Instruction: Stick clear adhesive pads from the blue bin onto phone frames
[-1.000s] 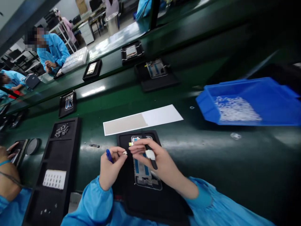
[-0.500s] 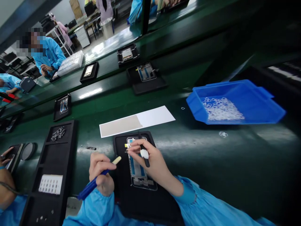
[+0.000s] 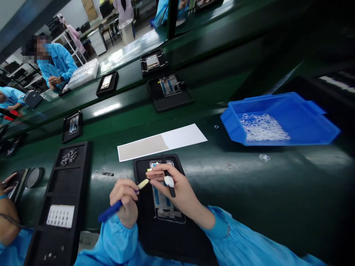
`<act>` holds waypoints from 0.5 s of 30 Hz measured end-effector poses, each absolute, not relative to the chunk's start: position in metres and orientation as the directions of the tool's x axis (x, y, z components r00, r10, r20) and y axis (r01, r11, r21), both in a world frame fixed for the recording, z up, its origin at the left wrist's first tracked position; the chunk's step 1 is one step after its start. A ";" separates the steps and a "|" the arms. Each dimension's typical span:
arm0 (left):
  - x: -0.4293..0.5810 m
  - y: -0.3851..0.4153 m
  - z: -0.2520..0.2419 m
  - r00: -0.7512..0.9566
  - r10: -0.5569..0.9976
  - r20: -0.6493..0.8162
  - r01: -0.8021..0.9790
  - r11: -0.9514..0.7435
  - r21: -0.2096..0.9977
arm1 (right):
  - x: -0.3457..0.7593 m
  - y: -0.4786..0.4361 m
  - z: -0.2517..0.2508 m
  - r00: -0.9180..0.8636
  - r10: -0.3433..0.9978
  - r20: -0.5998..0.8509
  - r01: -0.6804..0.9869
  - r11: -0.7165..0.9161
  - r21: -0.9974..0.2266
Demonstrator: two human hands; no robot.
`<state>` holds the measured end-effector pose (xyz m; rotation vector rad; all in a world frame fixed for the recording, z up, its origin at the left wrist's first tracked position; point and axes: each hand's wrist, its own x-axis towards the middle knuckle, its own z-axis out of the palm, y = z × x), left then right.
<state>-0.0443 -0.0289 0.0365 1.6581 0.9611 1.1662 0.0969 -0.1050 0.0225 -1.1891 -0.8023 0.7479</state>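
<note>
My left hand (image 3: 124, 197) is closed round a blue pen-like stick (image 3: 111, 211) with a pale yellow tip, which points up and right. In my right hand (image 3: 173, 183) are black tweezers (image 3: 172, 191) with a white wrap, lying across the palm side and pointing away from me. The right fingertips are at the yellow tip; whether they touch it or pinch something small I cannot tell. Beneath the right hand a phone frame (image 3: 169, 214) with blue strips lies on a black tray (image 3: 177, 240). The hand hides part of its upper half.
A white-and-beige card (image 3: 185, 135) lies beyond the tray. At right stands a blue bin (image 3: 310, 129) of small white rings. A black compartment tray (image 3: 59, 181) with small parts is at left. Farther back are trays with phone frames, and co-workers in blue; one's hand shows far left.
My left hand has moved right and slightly up, bringing the stick's yellow tip to the right fingertips. The right hand has shifted slightly left and keeps the tweezers.
</note>
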 end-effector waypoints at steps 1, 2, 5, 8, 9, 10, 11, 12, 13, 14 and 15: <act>-0.040 -0.028 0.043 0.242 0.920 0.309 0.054 -0.331 0.942 | 0.097 -0.105 0.023 0.516 0.845 0.142 -0.096 0.222 -0.970; -0.037 -0.027 0.049 0.238 0.926 0.293 -0.006 -0.300 0.954 | 0.098 -0.105 0.024 0.518 0.842 0.146 -0.102 0.231 -0.968; -0.031 -0.018 0.061 0.349 0.937 0.017 -0.136 0.032 0.990 | 0.103 -0.105 0.029 0.564 0.813 0.145 -0.074 0.225 -0.972; -0.033 -0.011 0.061 0.372 0.913 -0.166 -0.195 0.252 0.948 | 0.108 -0.106 0.032 0.639 0.759 0.127 -0.048 0.204 -0.978; -0.034 -0.010 0.059 0.351 0.918 -0.186 -0.200 0.268 0.942 | 0.109 -0.107 0.033 0.657 0.743 0.131 -0.032 0.200 -0.979; -0.035 -0.010 0.056 0.329 0.925 -0.193 -0.200 0.268 0.943 | 0.109 -0.106 0.032 0.670 0.729 0.139 -0.010 0.197 -0.980; -0.036 -0.010 0.053 0.312 0.930 -0.193 -0.195 0.262 0.945 | 0.108 -0.106 0.032 0.678 0.719 0.151 0.012 0.195 -0.981; -0.036 -0.010 0.050 0.299 0.935 -0.189 -0.190 0.253 0.949 | 0.107 -0.106 0.030 0.683 0.712 0.164 0.031 0.196 -0.980; -0.036 -0.011 0.047 0.289 0.939 -0.184 -0.186 0.243 0.952 | 0.106 -0.105 0.029 0.682 0.710 0.176 0.043 0.200 -0.979; -0.035 -0.012 0.045 0.283 0.943 -0.177 -0.182 0.234 0.955 | 0.105 -0.105 0.028 0.679 0.710 0.185 0.052 0.206 -0.977; -0.034 -0.014 0.044 0.278 0.946 -0.168 -0.179 0.223 0.958 | 0.103 -0.104 0.027 0.675 0.712 0.194 0.059 0.209 -0.976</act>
